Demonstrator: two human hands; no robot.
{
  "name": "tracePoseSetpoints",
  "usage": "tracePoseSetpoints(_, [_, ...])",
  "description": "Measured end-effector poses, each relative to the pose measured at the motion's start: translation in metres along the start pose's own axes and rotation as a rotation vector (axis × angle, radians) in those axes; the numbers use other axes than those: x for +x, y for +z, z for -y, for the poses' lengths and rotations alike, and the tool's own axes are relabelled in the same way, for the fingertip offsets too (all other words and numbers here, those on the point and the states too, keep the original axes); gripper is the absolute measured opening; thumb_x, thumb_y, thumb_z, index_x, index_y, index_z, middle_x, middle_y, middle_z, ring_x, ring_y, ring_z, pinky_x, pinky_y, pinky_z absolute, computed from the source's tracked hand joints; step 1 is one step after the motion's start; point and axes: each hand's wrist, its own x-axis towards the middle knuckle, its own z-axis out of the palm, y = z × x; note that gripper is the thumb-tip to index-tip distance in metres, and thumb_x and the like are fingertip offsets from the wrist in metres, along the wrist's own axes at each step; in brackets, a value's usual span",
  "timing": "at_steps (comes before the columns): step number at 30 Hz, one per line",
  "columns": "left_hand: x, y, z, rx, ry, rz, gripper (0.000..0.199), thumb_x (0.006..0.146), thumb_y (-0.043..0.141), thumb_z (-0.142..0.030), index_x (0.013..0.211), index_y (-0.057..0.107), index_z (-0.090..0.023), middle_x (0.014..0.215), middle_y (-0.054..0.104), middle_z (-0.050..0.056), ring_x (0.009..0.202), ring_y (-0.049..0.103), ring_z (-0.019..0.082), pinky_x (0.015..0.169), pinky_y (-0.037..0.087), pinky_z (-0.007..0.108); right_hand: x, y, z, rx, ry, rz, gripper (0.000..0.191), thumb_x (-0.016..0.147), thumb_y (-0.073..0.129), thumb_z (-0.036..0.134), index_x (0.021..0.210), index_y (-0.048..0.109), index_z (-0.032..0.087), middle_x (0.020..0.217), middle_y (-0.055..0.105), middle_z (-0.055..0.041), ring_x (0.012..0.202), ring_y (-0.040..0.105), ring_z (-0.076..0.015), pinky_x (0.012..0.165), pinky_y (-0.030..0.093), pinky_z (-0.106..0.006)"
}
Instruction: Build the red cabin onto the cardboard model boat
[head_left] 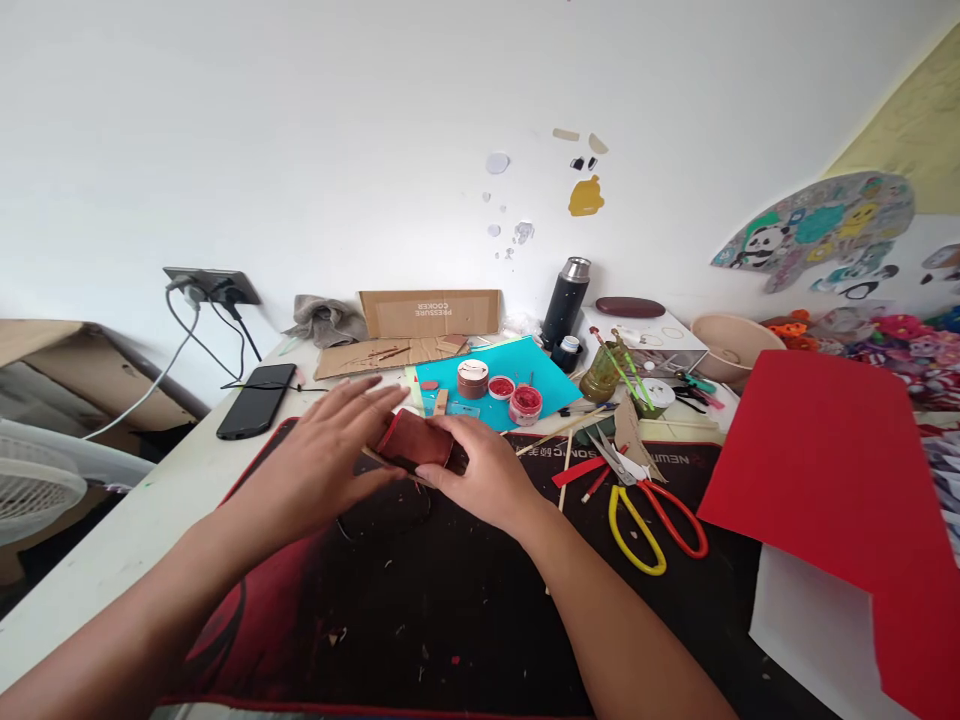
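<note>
My right hand pinches a small red piece at its right end, thumb in front. My left hand curves around the other end, fingers stretched out; whether they press on it I cannot tell. Beyond my grip, upside down, a cardboard flap reads "PRESSURE COOKER". Below my hands spreads a black mat, its white lettering partly covered. Right of my grip lie scissors.
</note>
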Motion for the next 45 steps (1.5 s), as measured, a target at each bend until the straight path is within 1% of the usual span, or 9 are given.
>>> tracePoseSetpoints(7, [0.003, 0.02, 0.0, 0.093, 0.004, 0.223, 0.054, 0.095, 0.071, -0.034, 0.148, 0.066, -0.027, 0.143, 0.076, 0.012, 0.133, 0.068, 0.037, 0.121, 0.046, 0.056, -0.003, 0.008, -0.006, -0.135, -0.147, 0.051, 0.061, 0.09, 0.091, 0.032, 0.147, 0.069, 0.024, 0.141, 0.075, -0.0156, 0.134, 0.069, -0.035, 0.116, 0.054, -0.054])
tracePoseSetpoints(10, [0.005, 0.007, 0.009, 0.112, -0.052, 0.252, 0.047, 0.095, 0.068, -0.039, 0.141, 0.07, -0.026, 0.139, 0.076, 0.012, 0.128, 0.069, 0.035, 0.113, 0.053, 0.048, -0.002, 0.003, -0.006, -0.08, -0.172, -0.011, 0.054, 0.094, 0.087, 0.036, 0.144, 0.07, 0.023, 0.142, 0.075, -0.0149, 0.135, 0.069, -0.0332, 0.117, 0.055, -0.051])
tracePoseSetpoints(12, [0.009, -0.008, 0.025, 0.137, -0.14, 0.152, 0.051, 0.095, 0.065, -0.045, 0.141, 0.069, -0.023, 0.141, 0.074, 0.014, 0.129, 0.069, 0.036, 0.112, 0.052, 0.048, 0.0, -0.002, -0.005, -0.016, -0.146, -0.127, 0.042, 0.099, 0.081, 0.038, 0.138, 0.073, 0.024, 0.139, 0.077, -0.0135, 0.132, 0.071, -0.0316, 0.115, 0.055, -0.049])
tracePoseSetpoints(17, [0.03, -0.03, 0.073, 0.239, -0.387, 0.1, 0.063, 0.097, 0.059, -0.053, 0.146, 0.063, -0.013, 0.139, 0.072, 0.02, 0.123, 0.067, 0.04, 0.102, 0.053, 0.049, 0.004, -0.009, -0.006, 0.127, 0.024, -0.362, 0.024, 0.104, 0.069, 0.039, 0.117, 0.08, 0.022, 0.107, 0.085, -0.0099, 0.097, 0.08, -0.0258, 0.089, 0.064, -0.038])
tracePoseSetpoints(24, [0.042, -0.001, 0.102, 0.24, -0.398, 0.236, 0.067, 0.091, 0.061, -0.045, 0.148, 0.062, -0.009, 0.139, 0.074, 0.021, 0.124, 0.069, 0.039, 0.101, 0.052, 0.044, 0.0, 0.003, -0.002, 0.064, 0.024, -0.226, 0.021, 0.103, 0.067, 0.035, 0.108, 0.082, 0.022, 0.095, 0.085, -0.0069, 0.082, 0.079, -0.0224, 0.075, 0.06, -0.031])
tracePoseSetpoints(28, [0.049, -0.01, 0.11, 0.277, -0.367, 0.3, 0.074, 0.082, 0.07, -0.057, 0.141, 0.068, -0.013, 0.135, 0.076, 0.019, 0.124, 0.068, 0.04, 0.104, 0.051, 0.044, -0.002, 0.004, -0.002, 0.025, 0.005, -0.201, 0.021, 0.105, 0.067, 0.034, 0.106, 0.083, 0.021, 0.093, 0.086, -0.0066, 0.083, 0.08, -0.0231, 0.075, 0.058, -0.031])
tracePoseSetpoints(33, [0.101, -0.012, 0.112, 0.343, -0.353, 0.273, 0.071, 0.097, 0.053, -0.066, 0.15, 0.065, -0.019, 0.151, 0.07, 0.017, 0.138, 0.061, 0.04, 0.112, 0.046, 0.047, -0.003, 0.004, -0.001, 0.022, -0.015, -0.215, 0.02, 0.107, 0.065, 0.031, 0.108, 0.083, 0.022, 0.099, 0.088, -0.0069, 0.087, 0.083, -0.0233, 0.079, 0.058, -0.031])
tracePoseSetpoints(40, [0.209, 0.054, 0.107, 0.39, -0.41, 0.426, 0.076, 0.089, 0.056, -0.081, 0.124, 0.083, -0.019, 0.135, 0.079, 0.023, 0.124, 0.071, 0.047, 0.097, 0.054, 0.047, -0.002, 0.004, -0.004, -0.028, -0.047, -0.197, 0.024, 0.108, 0.061, 0.03, 0.103, 0.083, 0.024, 0.088, 0.086, -0.0038, 0.078, 0.081, -0.0203, 0.073, 0.055, -0.028])
tracePoseSetpoints(45, [0.254, 0.086, 0.102, 0.382, -0.464, 0.542, 0.082, 0.079, 0.064, -0.089, 0.114, 0.086, -0.018, 0.121, 0.082, 0.026, 0.114, 0.074, 0.05, 0.092, 0.056, 0.05, -0.001, 0.003, -0.002, -0.008, -0.031, -0.186, 0.022, 0.108, 0.062, 0.029, 0.1, 0.082, 0.023, 0.094, 0.087, -0.0036, 0.084, 0.082, -0.02, 0.075, 0.054, -0.026])
